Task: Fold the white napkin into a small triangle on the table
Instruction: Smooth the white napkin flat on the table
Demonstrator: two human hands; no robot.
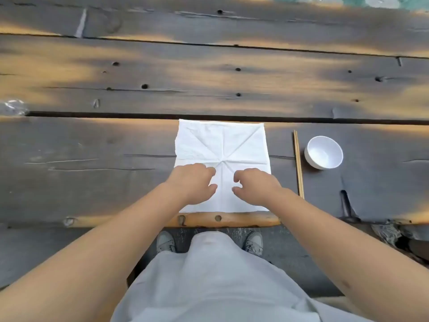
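Observation:
A white napkin [220, 142] lies spread flat as a square on the dark wooden table [92, 177], close to the near edge. Creases cross it through its middle, straight and diagonal. My left hand [192, 182] rests over its lower left part, fingers curled and slightly apart, holding nothing. Over the lower right part sits my right hand [255, 187], thumb and fingers bent with a small gap, also holding nothing. Both hands hide the napkin's near corners in part.
A pair of wooden chopsticks [298, 163] lies just right of the napkin, pointing away from me. Further right stands an empty white bowl [323, 152]. A clear crumpled object [12, 107] sits at the far left. The table's near edge [232, 219] runs below the napkin.

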